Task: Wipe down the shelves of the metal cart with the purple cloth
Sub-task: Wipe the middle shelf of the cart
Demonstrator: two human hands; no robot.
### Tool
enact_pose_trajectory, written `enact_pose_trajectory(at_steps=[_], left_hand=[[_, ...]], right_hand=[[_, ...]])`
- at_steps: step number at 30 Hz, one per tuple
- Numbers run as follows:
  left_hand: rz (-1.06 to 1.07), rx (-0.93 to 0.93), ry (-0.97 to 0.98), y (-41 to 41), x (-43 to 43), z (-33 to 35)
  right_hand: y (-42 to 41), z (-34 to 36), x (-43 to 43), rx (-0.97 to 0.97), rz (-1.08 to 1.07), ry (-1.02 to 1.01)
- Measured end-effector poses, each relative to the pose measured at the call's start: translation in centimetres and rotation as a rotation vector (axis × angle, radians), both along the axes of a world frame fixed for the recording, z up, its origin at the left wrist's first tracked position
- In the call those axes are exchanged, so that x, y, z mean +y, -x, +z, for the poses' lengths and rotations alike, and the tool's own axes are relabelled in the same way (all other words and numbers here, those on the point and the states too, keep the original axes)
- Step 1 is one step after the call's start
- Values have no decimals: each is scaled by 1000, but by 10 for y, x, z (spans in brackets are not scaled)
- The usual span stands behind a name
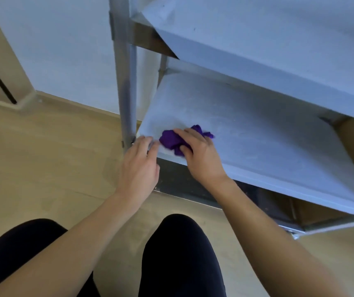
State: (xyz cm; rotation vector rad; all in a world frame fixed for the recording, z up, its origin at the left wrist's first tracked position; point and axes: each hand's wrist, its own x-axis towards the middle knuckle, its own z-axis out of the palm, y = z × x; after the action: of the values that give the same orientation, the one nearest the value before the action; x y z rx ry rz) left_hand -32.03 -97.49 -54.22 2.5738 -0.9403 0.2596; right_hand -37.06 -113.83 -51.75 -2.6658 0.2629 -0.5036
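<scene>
No text, label, brand, number or sign can be read anywhere here.

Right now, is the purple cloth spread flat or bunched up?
Bunched up: the purple cloth lies crumpled in a wad under the right hand, on the cart's grey metal shelf.

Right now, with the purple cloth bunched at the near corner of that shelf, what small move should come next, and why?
Probably slide the right hand with the purple cloth rightward along the shelf. The cloth sits at the shelf's front left corner, beside the left hand resting there, and most of the surface stretches away to the right.
</scene>
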Motion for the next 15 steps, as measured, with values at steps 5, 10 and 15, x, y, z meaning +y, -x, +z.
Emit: enact_pose_trajectory(at_steps=[5,10,15], left_hand=[[22,10,-24,5,1,2],[38,11,-110,3,1,12],[28,-35,-81,-1,2,16]], right_hand=[[-35,4,7,66,25,-70],[-92,13,11,208,-81,-130],[-58,12,11,164,-21,-84]])
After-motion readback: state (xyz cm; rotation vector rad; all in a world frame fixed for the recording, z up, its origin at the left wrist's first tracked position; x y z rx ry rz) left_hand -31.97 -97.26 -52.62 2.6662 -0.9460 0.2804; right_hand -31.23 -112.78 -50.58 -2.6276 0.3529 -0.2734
